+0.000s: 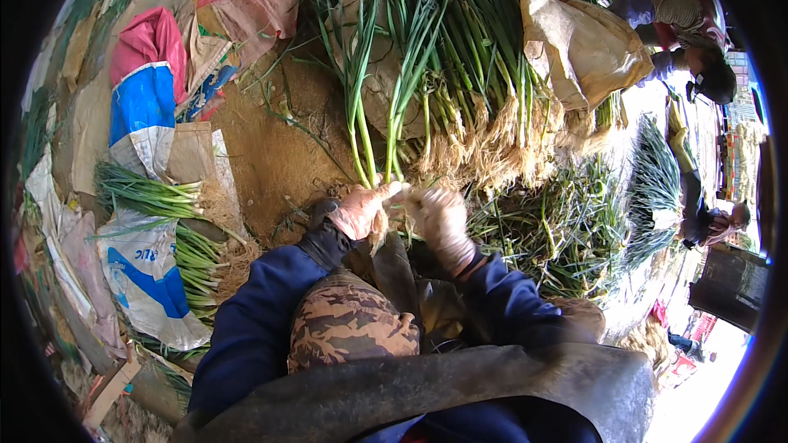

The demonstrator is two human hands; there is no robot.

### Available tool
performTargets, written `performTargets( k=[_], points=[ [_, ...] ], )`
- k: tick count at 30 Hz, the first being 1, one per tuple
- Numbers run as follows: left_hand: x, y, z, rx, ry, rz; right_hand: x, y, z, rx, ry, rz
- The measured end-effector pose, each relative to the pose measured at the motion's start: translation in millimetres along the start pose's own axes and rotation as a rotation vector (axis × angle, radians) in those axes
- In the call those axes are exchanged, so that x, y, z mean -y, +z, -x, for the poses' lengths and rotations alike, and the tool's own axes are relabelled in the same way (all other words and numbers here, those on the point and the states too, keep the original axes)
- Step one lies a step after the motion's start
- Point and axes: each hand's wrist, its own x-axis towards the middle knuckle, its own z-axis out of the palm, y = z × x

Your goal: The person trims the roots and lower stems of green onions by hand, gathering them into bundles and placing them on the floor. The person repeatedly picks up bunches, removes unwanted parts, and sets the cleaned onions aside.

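Note:
Several green onions [366, 141] stand nearly upright before me, their long leaves pointing away. My left hand [360, 212], in a pale glove, is closed around their lower ends, and pale roots hang below it. Close by on the right is my right hand [440, 224], gloved and blurred by motion, its fingers bent near the stalk bases; whether it grips anything is hard to tell. Beyond both hands lies a large heap of green onions [474, 74] with dry, tan roots towards me.
Trimmed leaves and stalks [554, 227] are piled at right. Left, bundled green onions [154, 194] lie by a blue and white woven sack [144, 277]. A tan sack [578, 37] covers part of the heap. Other people [677, 12] are at the right.

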Motion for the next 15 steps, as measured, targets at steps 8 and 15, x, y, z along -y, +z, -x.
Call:
performTargets(
  k=[8,15],
  points=[
    [-22.3,1.4,19.4,0.342,-0.092,0.072,-59.8,27.0,-74.0,0.319,0.831,-1.603],
    [-19.9,-7.5,17.6,-0.037,0.108,-0.131,-50.7,27.8,-103.6,-0.072,0.809,-1.522]
  ],
)
